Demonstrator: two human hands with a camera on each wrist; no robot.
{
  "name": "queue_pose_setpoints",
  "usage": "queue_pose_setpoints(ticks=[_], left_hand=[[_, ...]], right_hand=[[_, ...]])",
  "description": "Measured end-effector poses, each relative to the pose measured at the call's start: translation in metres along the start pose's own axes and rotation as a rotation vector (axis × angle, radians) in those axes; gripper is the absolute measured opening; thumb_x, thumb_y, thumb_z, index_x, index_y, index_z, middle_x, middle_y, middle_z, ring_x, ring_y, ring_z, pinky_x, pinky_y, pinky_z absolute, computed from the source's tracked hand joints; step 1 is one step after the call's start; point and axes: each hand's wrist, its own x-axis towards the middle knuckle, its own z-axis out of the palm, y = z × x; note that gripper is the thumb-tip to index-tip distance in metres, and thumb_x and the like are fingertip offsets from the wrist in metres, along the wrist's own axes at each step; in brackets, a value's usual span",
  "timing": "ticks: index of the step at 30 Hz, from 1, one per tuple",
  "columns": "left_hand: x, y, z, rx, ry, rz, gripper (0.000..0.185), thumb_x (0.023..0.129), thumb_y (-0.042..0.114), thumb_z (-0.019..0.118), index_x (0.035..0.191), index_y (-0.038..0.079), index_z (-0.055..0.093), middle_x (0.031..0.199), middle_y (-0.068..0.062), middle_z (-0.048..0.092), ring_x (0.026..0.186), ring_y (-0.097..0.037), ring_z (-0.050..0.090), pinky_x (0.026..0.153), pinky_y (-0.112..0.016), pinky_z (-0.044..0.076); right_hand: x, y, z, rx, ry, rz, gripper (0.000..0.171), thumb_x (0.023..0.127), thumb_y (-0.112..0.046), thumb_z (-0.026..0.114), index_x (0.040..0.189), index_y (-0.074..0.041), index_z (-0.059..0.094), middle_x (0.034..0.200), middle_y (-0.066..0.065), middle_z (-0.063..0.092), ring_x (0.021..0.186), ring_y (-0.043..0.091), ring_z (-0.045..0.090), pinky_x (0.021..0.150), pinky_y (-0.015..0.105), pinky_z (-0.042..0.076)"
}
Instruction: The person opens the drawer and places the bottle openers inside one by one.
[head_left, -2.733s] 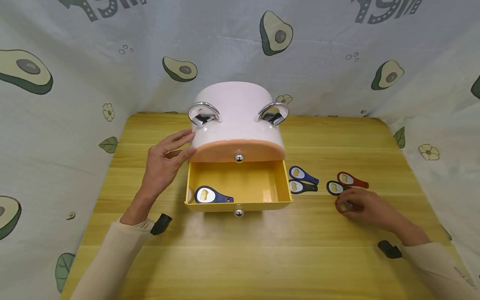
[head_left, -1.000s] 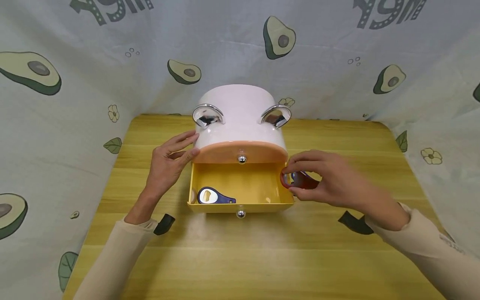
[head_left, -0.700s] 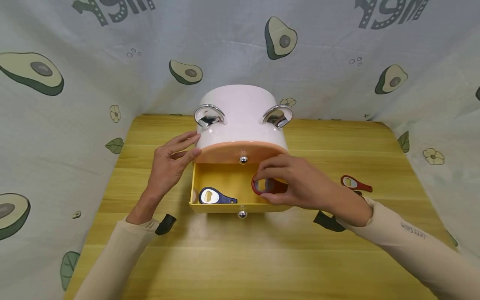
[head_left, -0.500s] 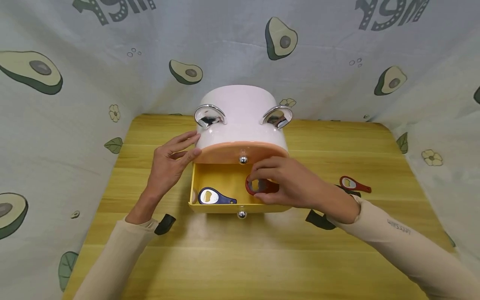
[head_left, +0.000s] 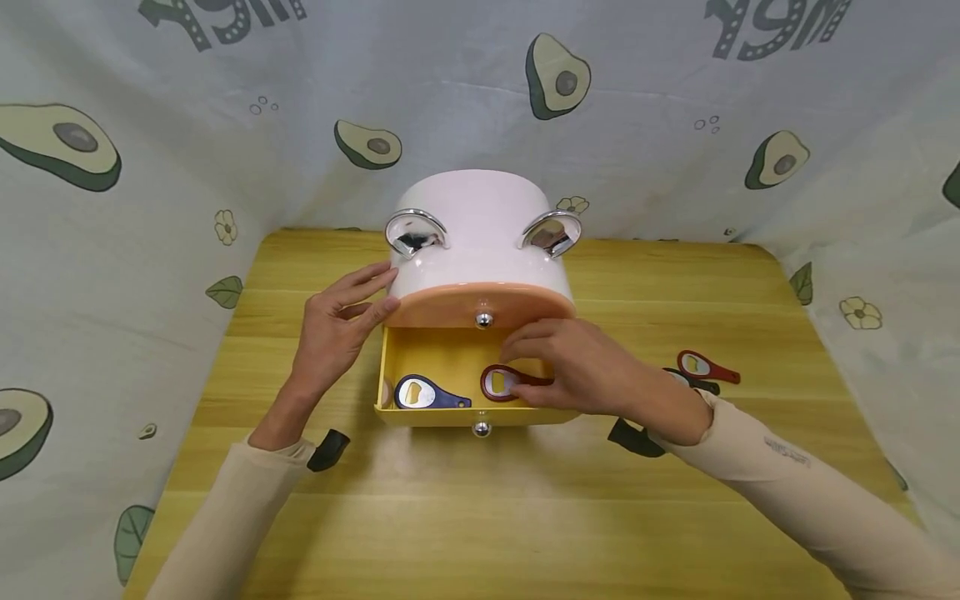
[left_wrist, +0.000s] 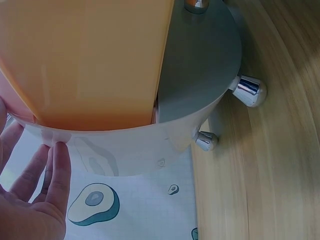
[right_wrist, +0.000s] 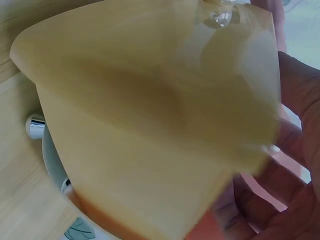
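A small white cabinet [head_left: 472,200] stands on the table with its lower yellow drawer [head_left: 442,350] pulled out. My left hand [head_left: 332,342] rests against the cabinet's left side, fingers extended; the left wrist view shows fingertips touching the white shell. My right hand [head_left: 592,367] is over the drawer's right part, thumb and fingers spread apart. Right at the thumb, a red bottle opener [head_left: 487,383] lies in the drawer, its handle end hidden by the hand. Left of it lies a blue bottle opener [head_left: 416,392]. The right wrist view shows the right fingers [right_wrist: 295,135] beyond the drawer wall.
On the table at right lie another red bottle opener [head_left: 708,367] and a black bottle opener [head_left: 701,385], partly behind the right forearm. The upper orange drawer [head_left: 442,307] is closed. Patterned cloth [head_left: 465,92] hangs behind the table.
My right hand has carried the red bottle opener from the table at right into the drawer, then parted its fingers from it. The left hand has stayed on the cabinet.
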Motion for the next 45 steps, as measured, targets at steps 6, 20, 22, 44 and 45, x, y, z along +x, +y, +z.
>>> queue_pose_setpoints(ticks=[6,20,22,44,45], left_hand=[[-0.001,-0.001,0.0,-0.008,0.006,-0.003,0.038,0.094,0.014,0.071,0.132,0.015,0.067,0.142,-0.003,0.06,0.132,-0.02,0.055,0.099,-0.039,0.054],[-0.001,0.0,0.0,0.007,0.005,-0.013,0.039,0.094,0.015,0.071,0.133,0.015,0.066,0.142,-0.002,0.06,0.133,-0.019,0.054,0.1,-0.04,0.054],[-0.001,-0.001,0.0,0.008,0.005,-0.013,0.039,0.094,0.015,0.071,0.133,0.015,0.066,0.142,-0.002,0.06,0.133,-0.018,0.055,0.1,-0.039,0.054],[-0.002,0.001,0.001,0.023,0.003,-0.016,0.04,0.094,0.016,0.07,0.134,0.013,0.065,0.143,-0.003,0.059,0.133,-0.02,0.054,0.1,-0.039,0.054],[-0.002,0.001,0.001,0.023,0.003,-0.016,0.04,0.094,0.016,0.07,0.134,0.014,0.065,0.143,-0.003,0.059,0.133,-0.02,0.054,0.099,-0.038,0.054]], right_hand=[[-0.018,0.008,-0.009,0.069,0.099,0.015,0.027,0.079,-0.015,0.085,0.104,-0.008,0.076,0.103,0.001,0.074,0.096,0.017,0.069,0.078,0.035,0.061],[-0.08,0.056,-0.011,0.048,0.261,0.245,0.028,0.076,-0.005,0.085,0.101,-0.013,0.076,0.093,-0.004,0.075,0.078,0.006,0.062,0.063,0.018,0.052],[-0.088,0.063,-0.006,0.026,0.237,0.277,0.027,0.076,-0.006,0.085,0.101,-0.012,0.077,0.093,-0.002,0.076,0.077,0.008,0.064,0.062,0.021,0.054],[-0.13,0.133,0.079,0.218,-0.006,0.425,0.028,0.079,-0.011,0.086,0.105,-0.01,0.075,0.112,0.007,0.073,0.101,0.027,0.067,0.089,0.052,0.057],[-0.128,0.132,0.08,0.219,-0.011,0.428,0.028,0.079,-0.011,0.086,0.105,-0.01,0.076,0.113,0.008,0.073,0.102,0.028,0.067,0.09,0.053,0.057]])
